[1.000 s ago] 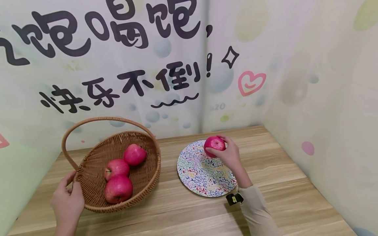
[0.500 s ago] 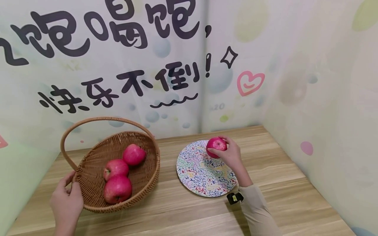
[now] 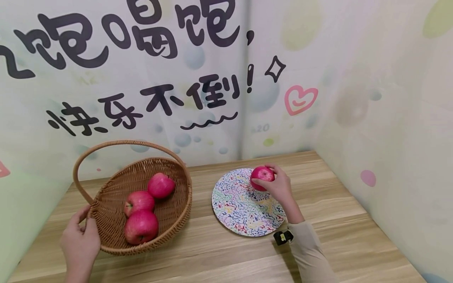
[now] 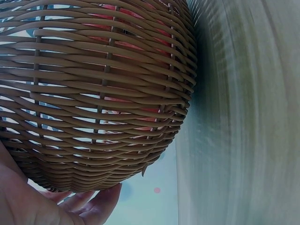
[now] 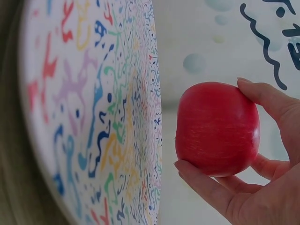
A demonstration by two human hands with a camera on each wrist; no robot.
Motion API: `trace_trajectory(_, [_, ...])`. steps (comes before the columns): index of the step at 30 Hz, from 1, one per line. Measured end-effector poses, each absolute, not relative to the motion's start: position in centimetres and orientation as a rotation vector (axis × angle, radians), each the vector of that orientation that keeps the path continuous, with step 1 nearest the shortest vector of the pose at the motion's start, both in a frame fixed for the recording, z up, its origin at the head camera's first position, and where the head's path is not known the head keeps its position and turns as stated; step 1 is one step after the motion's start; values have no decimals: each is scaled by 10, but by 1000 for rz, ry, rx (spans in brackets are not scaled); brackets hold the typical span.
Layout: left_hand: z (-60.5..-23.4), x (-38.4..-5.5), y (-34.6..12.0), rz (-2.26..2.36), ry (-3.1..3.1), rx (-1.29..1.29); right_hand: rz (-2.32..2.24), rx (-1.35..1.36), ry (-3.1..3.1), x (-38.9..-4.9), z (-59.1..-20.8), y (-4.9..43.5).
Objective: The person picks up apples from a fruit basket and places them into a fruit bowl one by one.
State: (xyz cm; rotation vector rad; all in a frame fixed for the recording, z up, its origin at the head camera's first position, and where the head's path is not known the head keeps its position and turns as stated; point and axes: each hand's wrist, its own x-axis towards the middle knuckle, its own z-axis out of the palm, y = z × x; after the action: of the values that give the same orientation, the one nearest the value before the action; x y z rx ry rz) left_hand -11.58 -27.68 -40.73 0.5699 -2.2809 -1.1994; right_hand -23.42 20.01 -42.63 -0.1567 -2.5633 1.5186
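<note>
A red apple [image 3: 262, 177] is in my right hand [image 3: 280, 186], gripped between thumb and fingers over the far right part of a round plate [image 3: 244, 212] with colourful squiggles. In the right wrist view the apple [image 5: 218, 129] shows a narrow gap between it and the plate's surface [image 5: 103, 112]. My left hand [image 3: 80, 239] holds the left rim of a brown wicker basket [image 3: 170, 232], its thumb on the near side. Inside the basket lie three red apples [image 3: 141, 226], grouped toward the middle and right. From the left wrist, the woven wall [image 4: 93, 93] hides most of them.
The wood-grain table [image 3: 198, 259] carries the basket on the left and the plate right of centre. A back wall [image 3: 212, 137] with black lettering and a right side wall [image 3: 389, 157] border it closely. The basket's tall handle [image 3: 131, 142] arches up at its far side.
My right hand has shifted slightly right and nearer with the apple, staying over the plate. The left hand and basket keep their place.
</note>
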Motion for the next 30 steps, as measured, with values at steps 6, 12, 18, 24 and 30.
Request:
trace_trajectory(6, [-408,-116,-278,-1207,-2288,575,1517,-174,-2567,-236,-430,203])
trace_trajectory(12, [-408,-116,-278,-1203,-2290,573,1526,-192,-2568,-238,-434,205])
trace_trajectory(18, [-408,-115,-278,-1213,-2290,571,1515,-196,-2590,-239,-438,206])
trace_trajectory(24, [-408,-115,-278,-1212,-2286,574,1504,-210,-2598,-241,-443,208])
trace_trajectory(30, [-408,-116,-278,-1217,-2279,566,1518,-226,-2611,-241,-446,207])
